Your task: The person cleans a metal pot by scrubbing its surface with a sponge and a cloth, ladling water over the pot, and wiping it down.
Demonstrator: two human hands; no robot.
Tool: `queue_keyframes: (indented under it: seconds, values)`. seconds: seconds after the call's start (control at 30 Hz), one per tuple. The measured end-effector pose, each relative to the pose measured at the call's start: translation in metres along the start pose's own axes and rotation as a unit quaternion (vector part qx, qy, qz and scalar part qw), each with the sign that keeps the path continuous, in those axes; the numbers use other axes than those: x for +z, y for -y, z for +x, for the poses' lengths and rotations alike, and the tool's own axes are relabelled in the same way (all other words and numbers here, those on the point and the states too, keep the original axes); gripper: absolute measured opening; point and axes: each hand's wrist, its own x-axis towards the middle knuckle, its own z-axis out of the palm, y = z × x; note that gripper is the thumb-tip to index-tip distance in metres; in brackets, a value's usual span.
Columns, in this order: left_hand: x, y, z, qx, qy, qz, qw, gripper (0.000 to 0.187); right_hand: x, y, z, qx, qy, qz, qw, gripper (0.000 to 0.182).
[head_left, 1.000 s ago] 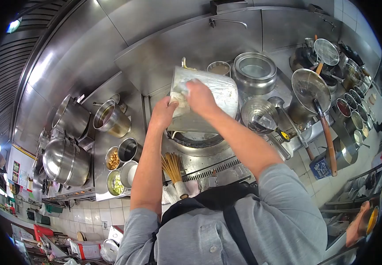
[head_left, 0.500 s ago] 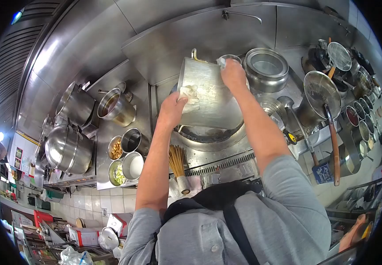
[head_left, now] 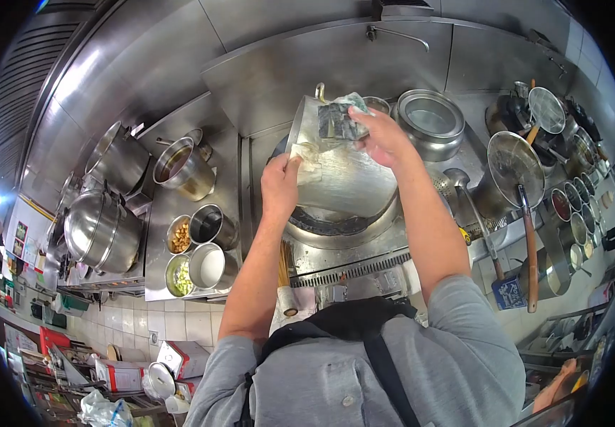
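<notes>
A large metal pot [head_left: 346, 181] is tilted on its side over the round stove burner [head_left: 343, 231]. My left hand [head_left: 280, 186] is closed round the pot's near left rim, with a pale cloth [head_left: 307, 161] between fingers and metal. My right hand [head_left: 384, 136] holds a dark and whitish cloth [head_left: 339, 121] against the upper part of the pot, close to its brass-coloured handle [head_left: 319, 92]. The inside of the pot is hidden from view.
Left are steel pots [head_left: 185, 169], food containers [head_left: 179, 235] and a domed steel vessel [head_left: 101, 231]. A bamboo brush [head_left: 287, 285] lies in front. To the right are a lidless round pot [head_left: 432, 117], a ladle [head_left: 474, 206], a strainer [head_left: 515, 165] and seasoning cups [head_left: 562, 205].
My right hand has moved from the pot's far right rim onto its upper side, and the dark side of its cloth now shows. My left hand keeps its hold. The view has shifted slightly.
</notes>
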Motion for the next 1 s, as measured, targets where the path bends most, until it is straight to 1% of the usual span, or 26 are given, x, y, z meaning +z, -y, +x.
queue_keyframes:
  seconds: [0.03, 0.1, 0.13, 0.2, 0.23, 0.27, 0.3, 0.33, 0.4, 0.43, 0.5, 0.53, 0.6, 0.63, 0.73, 0.77, 0.83, 0.93, 1.0]
  values:
    - [0.003, 0.0, -0.002, 0.008, -0.023, -0.015, 1.0, 0.031, 0.0, -0.001, -0.003, 0.005, 0.015, 0.005, 1.0, 0.032]
    - [0.003, -0.006, -0.005, -0.042, -0.017, -0.051, 0.998, 0.032, 0.001, -0.003, -0.014, 0.015, 0.044, 0.015, 0.999, 0.034]
    - [0.002, -0.01, -0.006, -0.066, -0.014, -0.069, 0.995, 0.032, 0.003, -0.002, -0.017, -0.003, 0.031, -0.073, 0.997, 0.041]
    - [0.002, -0.009, -0.005, -0.051, -0.017, -0.045, 0.998, 0.032, 0.007, -0.001, -0.02, -0.037, 0.005, -0.248, 0.968, 0.055]
    - [0.002, -0.007, -0.005, -0.044, -0.018, -0.032, 0.998, 0.032, 0.006, -0.003, -0.017, -0.075, -0.049, -0.347, 0.934, 0.056]
    - [0.001, -0.004, -0.004, -0.051, -0.006, -0.022, 0.998, 0.032, 0.002, -0.008, -0.009, -0.112, -0.103, -0.44, 0.885, 0.056]
    - [-0.001, 0.0, -0.001, -0.056, 0.007, -0.012, 0.998, 0.032, 0.004, -0.007, -0.01, -0.149, -0.157, -0.527, 0.822, 0.057]
    - [-0.001, 0.003, 0.001, -0.059, 0.02, -0.004, 0.998, 0.032, 0.005, -0.007, -0.011, -0.151, -0.155, -0.494, 0.842, 0.057]
    - [0.004, 0.006, -0.003, 0.06, -0.076, 0.111, 0.989, 0.031, 0.012, -0.009, -0.017, -0.157, -0.153, -0.427, 0.878, 0.056]
    - [0.005, 0.002, -0.004, 0.119, -0.123, 0.168, 0.971, 0.031, 0.013, -0.015, -0.017, -0.184, -0.171, -0.405, 0.879, 0.053]
    - [0.006, -0.007, -0.001, 0.159, -0.192, 0.159, 0.955, 0.029, 0.02, -0.03, -0.017, -0.238, -0.206, -0.361, 0.878, 0.048]
    - [0.006, -0.011, 0.0, 0.176, -0.225, 0.155, 0.946, 0.028, 0.025, -0.032, -0.021, -0.279, -0.232, -0.413, 0.836, 0.046]
    - [0.003, -0.01, 0.007, 0.024, -0.126, 0.09, 0.988, 0.026, 0.035, -0.034, -0.032, -0.354, -0.273, -0.509, 0.736, 0.042]
    - [0.003, -0.01, 0.01, -0.053, -0.074, 0.056, 0.994, 0.026, 0.036, -0.035, -0.034, -0.36, -0.276, -0.568, 0.687, 0.033]
    - [0.003, -0.013, 0.005, 0.024, -0.082, 0.153, 0.985, 0.025, 0.036, -0.038, -0.024, -0.291, -0.202, -0.575, 0.737, 0.043]
    - [0.002, -0.014, 0.007, 0.011, -0.071, 0.148, 0.986, 0.025, 0.036, -0.04, -0.024, -0.269, -0.206, -0.596, 0.728, 0.046]
    - [-0.001, -0.016, 0.006, -0.022, -0.05, 0.137, 0.989, 0.025, 0.058, -0.029, -0.043, -0.221, -0.209, -0.637, 0.708, 0.051]
    - [0.006, -0.013, 0.001, 0.051, -0.146, 0.135, 0.979, 0.02, 0.066, -0.023, -0.051, -0.232, -0.185, -0.659, 0.692, 0.054]
    - [0.006, -0.016, -0.009, 0.124, -0.162, 0.157, 0.966, 0.017, 0.054, -0.024, -0.038, -0.222, -0.147, -0.626, 0.733, 0.047]
